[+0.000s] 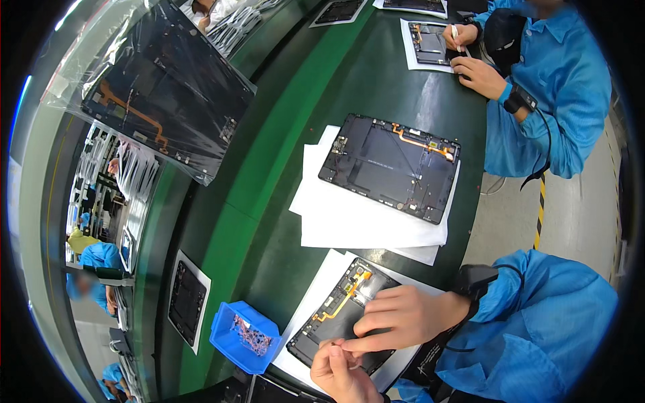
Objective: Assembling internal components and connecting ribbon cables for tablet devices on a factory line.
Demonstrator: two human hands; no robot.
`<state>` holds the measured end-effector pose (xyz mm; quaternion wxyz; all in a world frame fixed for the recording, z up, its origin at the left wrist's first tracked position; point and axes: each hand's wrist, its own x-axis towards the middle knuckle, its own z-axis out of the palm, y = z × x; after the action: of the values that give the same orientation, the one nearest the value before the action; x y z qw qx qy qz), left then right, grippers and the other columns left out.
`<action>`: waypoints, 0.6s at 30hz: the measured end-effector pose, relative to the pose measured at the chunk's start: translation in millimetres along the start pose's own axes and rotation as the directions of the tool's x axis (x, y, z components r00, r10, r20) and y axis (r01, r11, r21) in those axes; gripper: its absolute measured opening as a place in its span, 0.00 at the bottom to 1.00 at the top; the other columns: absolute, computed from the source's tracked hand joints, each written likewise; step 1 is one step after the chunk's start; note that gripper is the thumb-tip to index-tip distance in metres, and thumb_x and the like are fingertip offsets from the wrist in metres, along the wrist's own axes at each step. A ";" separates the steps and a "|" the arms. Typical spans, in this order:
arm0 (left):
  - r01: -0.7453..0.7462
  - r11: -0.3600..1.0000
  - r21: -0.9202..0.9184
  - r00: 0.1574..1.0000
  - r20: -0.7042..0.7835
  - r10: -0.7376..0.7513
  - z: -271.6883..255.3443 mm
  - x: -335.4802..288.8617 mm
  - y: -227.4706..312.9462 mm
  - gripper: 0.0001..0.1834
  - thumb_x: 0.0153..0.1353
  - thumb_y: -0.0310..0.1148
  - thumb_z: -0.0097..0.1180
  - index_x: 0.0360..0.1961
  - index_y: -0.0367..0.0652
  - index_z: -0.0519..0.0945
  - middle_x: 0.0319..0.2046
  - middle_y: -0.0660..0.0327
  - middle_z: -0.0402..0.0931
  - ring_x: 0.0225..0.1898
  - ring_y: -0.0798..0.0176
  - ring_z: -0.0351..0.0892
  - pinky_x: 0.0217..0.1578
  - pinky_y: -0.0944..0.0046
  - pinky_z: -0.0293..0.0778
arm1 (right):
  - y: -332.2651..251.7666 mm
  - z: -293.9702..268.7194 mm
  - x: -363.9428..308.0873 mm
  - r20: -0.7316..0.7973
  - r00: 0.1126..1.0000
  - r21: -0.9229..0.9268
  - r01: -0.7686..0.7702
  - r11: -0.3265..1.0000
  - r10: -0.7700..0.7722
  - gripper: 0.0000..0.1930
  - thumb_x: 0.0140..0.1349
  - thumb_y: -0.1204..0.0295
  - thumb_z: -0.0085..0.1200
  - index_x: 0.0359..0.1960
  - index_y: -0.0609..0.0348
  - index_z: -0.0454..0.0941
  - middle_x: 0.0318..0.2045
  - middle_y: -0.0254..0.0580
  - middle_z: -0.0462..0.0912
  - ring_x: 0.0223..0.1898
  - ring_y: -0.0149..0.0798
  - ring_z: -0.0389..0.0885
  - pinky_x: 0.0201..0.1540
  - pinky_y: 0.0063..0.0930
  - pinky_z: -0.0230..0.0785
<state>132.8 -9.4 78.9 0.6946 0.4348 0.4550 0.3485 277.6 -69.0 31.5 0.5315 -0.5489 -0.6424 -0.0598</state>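
My right hand (403, 319) reaches in from the right over an open tablet (322, 329) with dark inner parts and an orange flex cable. Its thumb and fingertips are pinched close to my left hand's fingertips. My left hand (342, 376), at the tablet's lower edge, has its fingers curled and pressed together. Anything held between the fingertips is too small or hidden to make out. White sheets (306, 349) lie under the tablet. Just left of it stands a blue bin (228, 346) with many tiny pinkish and dark pieces inside.
Farther up the green table, another open tablet (396, 168) lies on white sheets. A third tablet (187, 302) rests at left. A bagged tablet back (168, 87) hangs at upper left. At upper right, a blue-clad co-worker (551, 87) handles a tablet (430, 43).
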 end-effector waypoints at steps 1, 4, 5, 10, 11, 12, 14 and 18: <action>0.022 1.000 0.012 0.998 -0.062 -0.021 0.6 -0.5 2.3 0.07 0.75 0.30 0.56 0.42 0.36 0.80 0.31 0.65 0.77 0.27 0.74 0.69 0.28 0.74 0.64 | -0.4 -4.5 3.1 0.066 0.998 0.013 -0.007 1.000 0.007 0.10 0.62 0.67 0.60 0.45 0.46 0.84 0.36 0.27 0.76 0.36 0.30 0.78 0.33 0.24 0.69; -0.023 0.996 0.087 0.999 0.025 0.021 -9.3 2.5 -4.1 0.08 0.75 0.28 0.54 0.38 0.36 0.79 0.30 0.64 0.76 0.25 0.75 0.66 0.26 0.73 0.62 | 10.3 -17.9 14.8 0.070 0.986 0.235 -0.163 0.958 0.151 0.06 0.67 0.66 0.60 0.40 0.51 0.84 0.35 0.31 0.77 0.34 0.34 0.80 0.32 0.29 0.72; -0.048 0.991 0.121 0.994 0.099 0.036 -10.3 4.1 -7.2 0.08 0.75 0.29 0.54 0.37 0.37 0.79 0.30 0.64 0.75 0.24 0.75 0.65 0.26 0.73 0.62 | 16.5 -19.4 19.2 0.091 0.971 0.332 -0.237 0.913 0.219 0.06 0.68 0.66 0.60 0.38 0.53 0.84 0.34 0.33 0.78 0.33 0.37 0.81 0.32 0.30 0.73; -0.044 0.981 0.187 0.993 0.118 0.022 -10.4 -1.1 -5.1 0.09 0.75 0.29 0.55 0.36 0.37 0.80 0.27 0.66 0.74 0.24 0.76 0.64 0.26 0.74 0.60 | 21.8 -19.6 32.3 0.397 0.895 0.438 -0.378 0.816 0.201 0.10 0.68 0.63 0.60 0.36 0.57 0.84 0.30 0.36 0.80 0.30 0.41 0.82 0.32 0.32 0.73; -0.068 0.969 0.236 0.992 0.117 0.041 -8.9 -1.3 -5.0 0.09 0.75 0.29 0.55 0.36 0.37 0.80 0.27 0.67 0.74 0.24 0.77 0.64 0.26 0.75 0.59 | 22.5 -19.6 31.3 0.401 0.894 0.436 -0.380 0.816 0.202 0.10 0.68 0.63 0.60 0.36 0.57 0.84 0.30 0.36 0.80 0.30 0.41 0.82 0.32 0.32 0.73; -0.094 0.954 0.285 0.991 0.115 0.063 -8.0 -1.4 -5.8 0.09 0.76 0.30 0.55 0.36 0.37 0.81 0.26 0.68 0.73 0.24 0.77 0.64 0.26 0.76 0.59 | 23.2 -19.8 29.0 0.395 0.897 0.429 -0.369 0.824 0.196 0.10 0.68 0.63 0.60 0.35 0.56 0.83 0.30 0.35 0.80 0.29 0.40 0.82 0.31 0.32 0.72; -0.089 0.944 0.318 0.988 0.147 0.043 -8.8 -1.1 -7.9 0.09 0.75 0.31 0.56 0.37 0.38 0.81 0.26 0.68 0.73 0.25 0.78 0.65 0.27 0.76 0.59 | 26.1 -22.7 26.2 0.396 0.899 0.421 -0.358 0.833 0.187 0.10 0.68 0.62 0.60 0.34 0.56 0.83 0.30 0.34 0.80 0.28 0.39 0.82 0.30 0.31 0.72; -0.175 0.883 0.436 0.947 0.321 0.029 -18.4 7.2 -8.1 0.09 0.75 0.30 0.56 0.40 0.37 0.83 0.30 0.68 0.75 0.28 0.79 0.67 0.27 0.75 0.60 | 33.8 -34.1 21.5 0.515 0.839 0.393 -0.414 0.821 0.176 0.09 0.66 0.63 0.61 0.34 0.55 0.82 0.31 0.32 0.79 0.28 0.35 0.82 0.30 0.28 0.72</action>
<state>118.8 -0.9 65.3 0.6142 0.6587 0.3878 0.1961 328.3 -64.6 45.0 0.4891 -0.4898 -0.6465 0.3208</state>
